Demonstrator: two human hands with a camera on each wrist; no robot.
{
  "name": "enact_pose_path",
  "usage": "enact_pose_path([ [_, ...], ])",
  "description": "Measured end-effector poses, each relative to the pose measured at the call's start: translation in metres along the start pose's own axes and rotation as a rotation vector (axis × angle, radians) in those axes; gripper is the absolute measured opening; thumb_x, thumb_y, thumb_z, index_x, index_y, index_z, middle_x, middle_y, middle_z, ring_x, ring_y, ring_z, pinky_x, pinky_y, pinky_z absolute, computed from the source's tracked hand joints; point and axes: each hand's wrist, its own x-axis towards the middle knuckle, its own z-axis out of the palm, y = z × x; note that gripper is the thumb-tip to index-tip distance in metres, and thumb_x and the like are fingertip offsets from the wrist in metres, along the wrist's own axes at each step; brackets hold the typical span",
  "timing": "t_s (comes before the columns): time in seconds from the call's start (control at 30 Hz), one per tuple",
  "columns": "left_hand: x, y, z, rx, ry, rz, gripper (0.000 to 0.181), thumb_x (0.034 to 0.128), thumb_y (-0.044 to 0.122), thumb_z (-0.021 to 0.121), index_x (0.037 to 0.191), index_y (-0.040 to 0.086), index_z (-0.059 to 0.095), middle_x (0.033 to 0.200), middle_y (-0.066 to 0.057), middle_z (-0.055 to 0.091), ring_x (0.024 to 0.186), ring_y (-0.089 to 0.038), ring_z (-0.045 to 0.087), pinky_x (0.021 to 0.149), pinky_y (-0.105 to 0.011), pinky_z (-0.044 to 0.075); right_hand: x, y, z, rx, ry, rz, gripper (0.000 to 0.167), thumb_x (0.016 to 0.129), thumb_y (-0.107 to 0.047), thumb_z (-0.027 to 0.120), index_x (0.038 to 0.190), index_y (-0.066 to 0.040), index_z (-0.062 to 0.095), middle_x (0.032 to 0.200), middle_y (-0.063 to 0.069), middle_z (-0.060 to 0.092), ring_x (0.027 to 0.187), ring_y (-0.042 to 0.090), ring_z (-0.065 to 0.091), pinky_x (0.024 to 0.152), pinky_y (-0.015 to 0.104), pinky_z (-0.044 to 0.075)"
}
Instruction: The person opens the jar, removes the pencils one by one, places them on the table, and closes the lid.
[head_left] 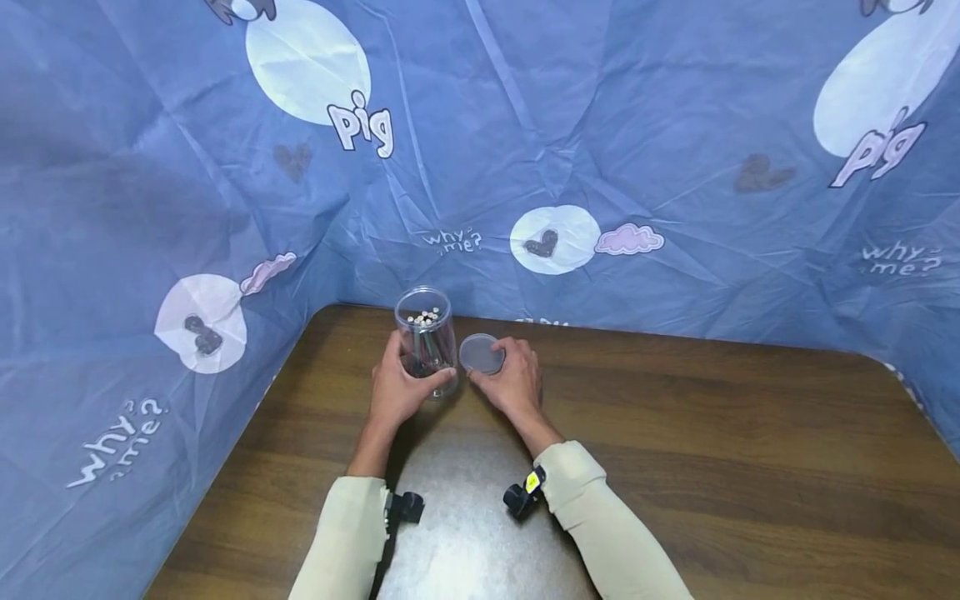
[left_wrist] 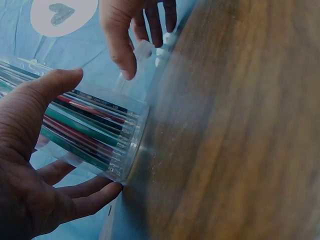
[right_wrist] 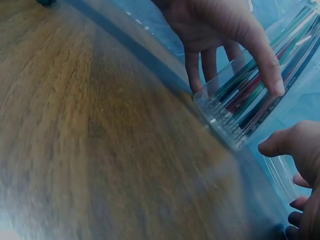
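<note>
In the head view, my left hand [head_left: 401, 387] grips a clear plastic jar [head_left: 424, 304], thumb on the near side and fingers round the left. Packed upright inside are several pencils [left_wrist: 92, 122], green, red and dark; their pale ends show through the open top. The jar's base is at the tabletop; whether it touches is hard to tell. Just right of the jar, my right hand [head_left: 513, 375] pinches a round clear lid [head_left: 480, 353] between thumb and fingers. The lid is tilted and apart from the jar. The right wrist view shows part of the lid [right_wrist: 282, 175] behind the thumb.
A brown wood-grain table [head_left: 712, 450] extends to the right and towards me. Behind and to the left hangs a blue printed cloth [head_left: 465, 167], close behind the jar. Small black cameras [head_left: 408, 507] are strapped at both wrists.
</note>
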Motion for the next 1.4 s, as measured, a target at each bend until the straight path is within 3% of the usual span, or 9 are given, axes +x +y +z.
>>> enact_pose_path([
  [0.37, 0.0, -0.001, 0.0, 0.011, -0.001, 0.002, 0.074, 0.0679, 0.031, 0.093, 0.126, 0.015, 0.05, 0.112, -0.01, 0.064, 0.104, -0.03, 0.061, 0.091, -0.047, 0.046, 0.0, 0.004, 0.016, -0.124, -0.036, 0.005, 0.052, 0.066, -0.031, 0.091, 0.108, -0.011, 0.067, 0.114, 0.011, 0.061, 0.104, 0.032, 0.052, 0.083, 0.047, 0.041],
  [0.7, -0.001, -0.003, -0.002, 0.015, 0.004, -0.007, 0.074, 0.0678, 0.032, 0.093, 0.126, 0.015, 0.05, 0.115, -0.011, 0.064, 0.108, -0.032, 0.061, 0.093, -0.048, 0.046, 0.0, 0.003, 0.02, -0.116, -0.047, 0.033, 0.055, 0.066, -0.032, 0.091, 0.11, -0.011, 0.065, 0.117, 0.013, 0.06, 0.104, 0.032, 0.05, 0.084, 0.047, 0.04],
  [0.83, -0.002, -0.004, -0.001, 0.002, -0.001, -0.009, 0.073, 0.0677, 0.03, 0.093, 0.125, 0.014, 0.05, 0.115, -0.011, 0.064, 0.107, -0.031, 0.062, 0.092, -0.048, 0.047, -0.002, 0.005, 0.018, -0.045, -0.056, 0.065, 0.07, 0.063, -0.029, 0.093, 0.119, -0.007, 0.059, 0.119, 0.015, 0.059, 0.105, 0.035, 0.051, 0.087, 0.049, 0.039],
  [0.97, -0.002, -0.003, -0.001, 0.001, -0.005, -0.012, 0.074, 0.0674, 0.03, 0.093, 0.125, 0.015, 0.05, 0.116, -0.011, 0.064, 0.109, -0.031, 0.061, 0.093, -0.049, 0.047, -0.005, 0.007, 0.011, 0.114, -0.045, 0.112, 0.08, 0.061, -0.024, 0.095, 0.126, -0.002, 0.053, 0.122, 0.017, 0.059, 0.111, 0.037, 0.051, 0.094, 0.05, 0.039],
  [1.13, 0.0, 0.0, -0.002, 0.006, -0.004, -0.009, 0.074, 0.0681, 0.031, 0.093, 0.126, 0.015, 0.05, 0.117, -0.011, 0.063, 0.111, -0.031, 0.06, 0.093, -0.05, 0.046, -0.005, 0.006, 0.002, 0.26, -0.034, 0.138, 0.075, 0.065, -0.019, 0.093, 0.124, 0.0, 0.053, 0.121, 0.02, 0.059, 0.115, 0.037, 0.052, 0.098, 0.048, 0.041],
  [1.4, 0.0, -0.001, -0.001, 0.016, -0.005, -0.007, 0.073, 0.0671, 0.03, 0.093, 0.124, 0.014, 0.05, 0.116, -0.01, 0.065, 0.112, -0.031, 0.06, 0.095, -0.049, 0.045, -0.006, 0.008, -0.001, 0.295, -0.053, 0.165, 0.069, 0.069, -0.022, 0.091, 0.123, 0.0, 0.054, 0.12, 0.02, 0.059, 0.116, 0.036, 0.052, 0.1, 0.047, 0.041],
])
